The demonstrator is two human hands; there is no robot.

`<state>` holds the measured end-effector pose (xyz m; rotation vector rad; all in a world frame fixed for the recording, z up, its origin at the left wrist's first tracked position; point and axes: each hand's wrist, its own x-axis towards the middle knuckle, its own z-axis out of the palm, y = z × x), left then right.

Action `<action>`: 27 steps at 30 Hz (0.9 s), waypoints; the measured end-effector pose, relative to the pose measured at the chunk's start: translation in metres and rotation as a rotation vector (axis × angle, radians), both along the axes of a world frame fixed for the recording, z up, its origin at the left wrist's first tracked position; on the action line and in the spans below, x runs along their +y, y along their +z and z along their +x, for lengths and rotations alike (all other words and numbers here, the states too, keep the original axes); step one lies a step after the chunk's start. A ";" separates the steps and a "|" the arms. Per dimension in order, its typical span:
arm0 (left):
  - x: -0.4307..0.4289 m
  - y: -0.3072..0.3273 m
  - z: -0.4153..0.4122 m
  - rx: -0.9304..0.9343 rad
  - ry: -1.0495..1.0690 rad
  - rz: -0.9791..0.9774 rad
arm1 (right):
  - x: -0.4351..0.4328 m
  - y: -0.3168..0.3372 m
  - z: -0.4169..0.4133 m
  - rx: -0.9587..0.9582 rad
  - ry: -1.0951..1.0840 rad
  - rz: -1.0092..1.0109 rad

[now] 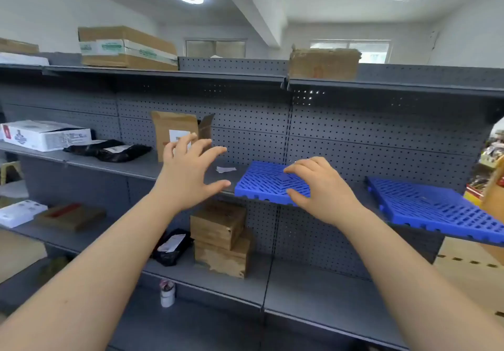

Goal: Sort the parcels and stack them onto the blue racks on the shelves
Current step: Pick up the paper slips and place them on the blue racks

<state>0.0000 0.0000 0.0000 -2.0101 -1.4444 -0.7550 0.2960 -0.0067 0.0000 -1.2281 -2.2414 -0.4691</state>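
Two blue slatted racks lie on the middle grey shelf point(141, 169): one point(263, 181) near the centre, a second point(436, 208) further right. My right hand point(319, 187) hovers over the centre rack's right part, fingers loosely bent, holding nothing. My left hand point(188, 170) is spread open in the air in front of an open brown cardboard parcel point(170, 126) with a white label, standing on the same shelf. A black bagged parcel point(109, 150) and a white box point(45, 135) lie further left.
The lower shelf holds two stacked wooden boxes point(221, 238), a black bag with a label point(173, 247), a flat brown box point(72, 215) and a white packet point(19, 212). Cardboard boxes point(125, 47) sit on the top shelf. A small can point(167, 293) stands below.
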 end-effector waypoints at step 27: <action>0.260 -0.064 -0.057 -0.221 -0.162 -0.264 | 0.283 -0.056 -0.085 0.248 0.135 -0.366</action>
